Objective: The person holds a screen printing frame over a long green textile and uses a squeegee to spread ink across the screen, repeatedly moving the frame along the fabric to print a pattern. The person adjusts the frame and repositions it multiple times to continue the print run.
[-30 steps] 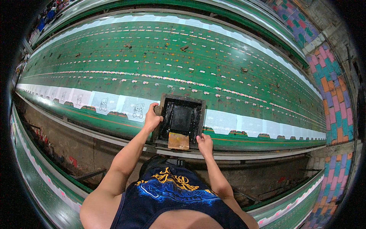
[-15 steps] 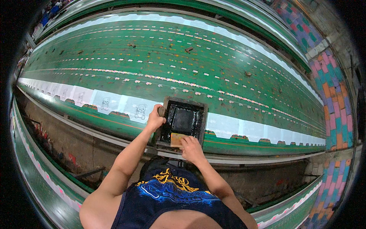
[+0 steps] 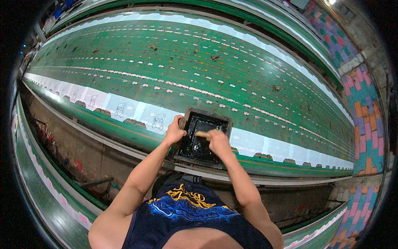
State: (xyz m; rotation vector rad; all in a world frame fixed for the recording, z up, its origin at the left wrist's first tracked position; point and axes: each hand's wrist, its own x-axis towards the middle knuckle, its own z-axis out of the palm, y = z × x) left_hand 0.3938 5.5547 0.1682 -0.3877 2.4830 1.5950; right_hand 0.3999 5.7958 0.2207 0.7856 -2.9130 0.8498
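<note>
A dark, square screen-printing frame (image 3: 209, 113) lies on the near edge of the long green table, its inside wet with black ink. My left hand (image 3: 175, 133) is closed around the frame's left side. Inside the frame, my right hand (image 3: 218, 142) grips a tan squeegee (image 3: 202, 134) by its upper edge, near the middle of the screen. The squeegee's lower edge cannot be made out. Just left of the frame, a white fabric piece (image 3: 158, 121) bears a black line drawing of a teddy bear.
White pieces (image 3: 286, 149) without visible drawings run along the near edge to the right. Rows of small stickers and a few brown scraps (image 3: 214, 57) dot the green table (image 3: 166, 54). Other long tables stand behind and in front. Colourful brick paving (image 3: 365, 120) borders the right.
My right hand has moved the squeegee from the near end of the frame away from me, to about its middle. My left hand stays on the frame. The view has shifted slightly.
</note>
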